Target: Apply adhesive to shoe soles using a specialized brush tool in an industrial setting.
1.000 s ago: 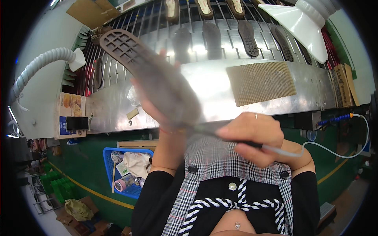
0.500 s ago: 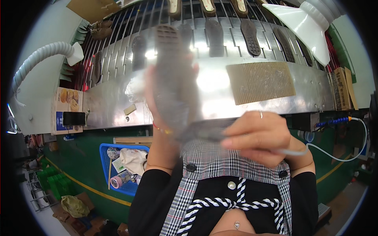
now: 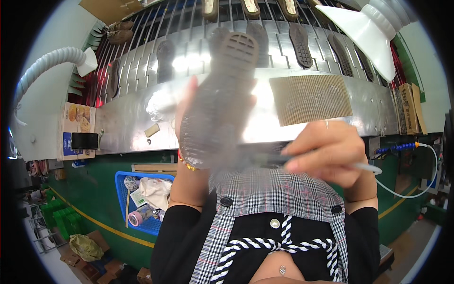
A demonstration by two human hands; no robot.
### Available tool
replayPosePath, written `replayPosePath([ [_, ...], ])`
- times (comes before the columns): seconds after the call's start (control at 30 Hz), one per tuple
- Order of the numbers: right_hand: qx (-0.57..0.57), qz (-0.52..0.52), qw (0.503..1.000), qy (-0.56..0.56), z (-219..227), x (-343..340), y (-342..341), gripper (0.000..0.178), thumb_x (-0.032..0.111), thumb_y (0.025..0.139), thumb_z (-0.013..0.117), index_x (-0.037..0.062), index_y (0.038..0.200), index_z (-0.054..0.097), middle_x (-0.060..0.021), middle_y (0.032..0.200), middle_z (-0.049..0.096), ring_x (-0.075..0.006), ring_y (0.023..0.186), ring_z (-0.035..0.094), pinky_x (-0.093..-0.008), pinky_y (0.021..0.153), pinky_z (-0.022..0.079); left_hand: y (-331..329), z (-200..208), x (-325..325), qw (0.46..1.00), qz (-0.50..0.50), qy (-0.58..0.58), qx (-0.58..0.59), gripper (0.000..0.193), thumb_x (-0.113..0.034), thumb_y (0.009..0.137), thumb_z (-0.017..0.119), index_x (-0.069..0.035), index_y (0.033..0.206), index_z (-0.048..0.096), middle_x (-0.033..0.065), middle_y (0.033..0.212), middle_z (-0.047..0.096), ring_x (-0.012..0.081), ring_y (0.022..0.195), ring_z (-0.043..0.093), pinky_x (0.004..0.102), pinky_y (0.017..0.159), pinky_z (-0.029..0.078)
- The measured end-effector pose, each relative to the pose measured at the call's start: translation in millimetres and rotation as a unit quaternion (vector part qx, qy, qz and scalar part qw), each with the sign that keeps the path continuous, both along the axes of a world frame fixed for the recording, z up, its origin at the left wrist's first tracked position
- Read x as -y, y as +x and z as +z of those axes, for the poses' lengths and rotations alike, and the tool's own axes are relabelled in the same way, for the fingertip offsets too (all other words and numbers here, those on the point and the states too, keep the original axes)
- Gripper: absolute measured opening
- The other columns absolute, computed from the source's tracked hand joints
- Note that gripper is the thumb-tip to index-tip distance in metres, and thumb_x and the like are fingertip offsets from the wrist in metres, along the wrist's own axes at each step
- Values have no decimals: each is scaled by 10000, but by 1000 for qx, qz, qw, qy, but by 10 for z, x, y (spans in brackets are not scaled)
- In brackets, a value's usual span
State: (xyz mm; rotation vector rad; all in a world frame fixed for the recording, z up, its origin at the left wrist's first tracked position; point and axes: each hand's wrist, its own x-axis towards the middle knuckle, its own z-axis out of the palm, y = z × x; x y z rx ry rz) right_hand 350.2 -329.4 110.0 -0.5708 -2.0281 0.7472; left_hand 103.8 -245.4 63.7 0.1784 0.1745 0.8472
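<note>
A dark brown shoe sole (image 3: 220, 97), blurred by motion, is held up over the workbench edge with its ribbed side toward me. My left hand (image 3: 184, 102) is closed round it from behind; most of its fingers are hidden by the sole. In my right hand (image 3: 328, 154) is a slim dark brush-like tool (image 3: 269, 159), pinched between thumb and fingers. Its tip is smeared beside the sole's near end, so I cannot tell whether they touch. A thin white hose (image 3: 369, 167) runs from the tool's rear.
A metal workbench (image 3: 123, 128) carries a ribbed tan pad (image 3: 312, 99), a small beige block (image 3: 152, 131) and crumpled clear plastic (image 3: 158, 106). Behind lies a slatted conveyor (image 3: 189, 47) with several soles and shoes. White hooded ducts (image 3: 373, 38) flank it. A blue basket (image 3: 124, 199) stands lower left.
The sole's far end has swung right, and more of its ribbed surface faces me. My right hand has shifted slightly right and up with the brush-like tool. Both hands keep their hold.
</note>
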Motion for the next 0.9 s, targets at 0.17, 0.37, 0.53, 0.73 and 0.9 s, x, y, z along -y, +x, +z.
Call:
replayPosePath([
  [0.17,35,7,999,7,36,-30,97,252,165,772,695,30,969,777,-175,943,727,-284,782,692,-362,673,540,-75,123,-4,995,-30,-94,23,753,-574,1002,417,63,1398,477,327,1299,554,429,1158,598,531,976,525],
  [0.37,28,-70,997,35,0,-100,198,234,180,784,695,30,938,787,-176,891,728,-285,737,699,-354,641,542,-2,271,76,990,-25,-132,50,772,-593,1000,400,73,1369,526,317,1249,625,455,1054,674,555,898,568],
  [0.53,28,-32,999,15,31,-87,275,227,172,793,686,27,938,783,-184,910,726,-301,756,691,-365,646,526,-175,26,-66,990,-41,-126,49,739,-555,1008,408,79,1371,519,333,1288,595,462,1144,633,583,953,534],
  [0.73,-15,3,1000,16,95,-94,515,313,169,761,703,-11,1009,765,-205,928,728,-297,761,683,-355,667,525,-72,-29,116,975,114,-79,-176,683,-511,1013,433,71,1355,535,282,1263,630,438,1099,660,584,1022,496],
  [0.9,-90,-48,995,6,-53,-93,460,300,158,812,676,-49,1020,742,-229,946,725,-293,816,699,-357,718,542,-389,-757,-68,885,102,265,-369,568,-354,984,556,-62,1457,441,232,1463,442,387,1338,438,519,1024,518],
])
